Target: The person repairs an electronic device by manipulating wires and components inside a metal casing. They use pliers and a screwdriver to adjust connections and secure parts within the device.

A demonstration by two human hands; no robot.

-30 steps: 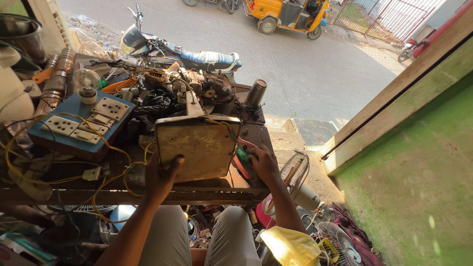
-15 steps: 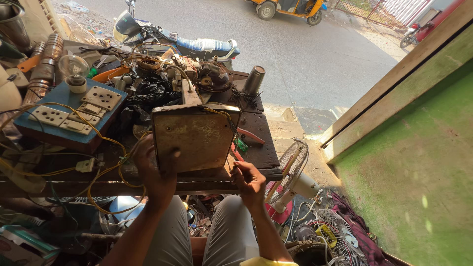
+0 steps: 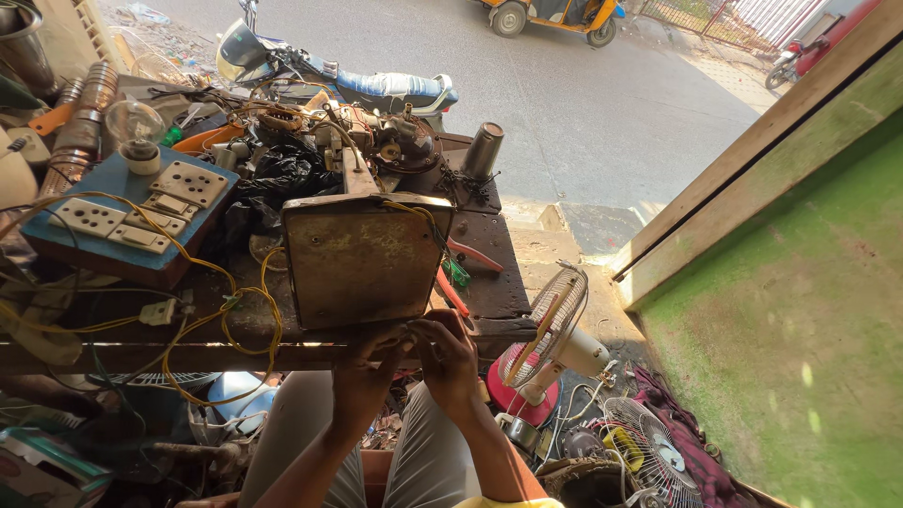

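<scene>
A rusty square metal box [image 3: 362,259] stands tilted on the dark workbench [image 3: 494,292], with yellow wires running over its top. Both my hands meet at its near lower edge. My left hand [image 3: 362,376] grips that edge from below. My right hand [image 3: 450,356] has its fingers curled tight beside the left hand, against the same edge; whether it pinches something small is hidden. Red-handled pliers [image 3: 470,254] lie on the bench just right of the box.
A blue switchboard [image 3: 122,221] with yellow wire [image 3: 235,296], a light bulb [image 3: 132,120], motor parts and a metal cylinder [image 3: 483,150] crowd the bench. A small table fan [image 3: 557,325] stands at its right. A motorbike [image 3: 376,87], the street, and a green wall [image 3: 800,320] lie beyond.
My left hand slid from the box's lower left corner to the middle of its near edge. My right hand came in from the right side to join it.
</scene>
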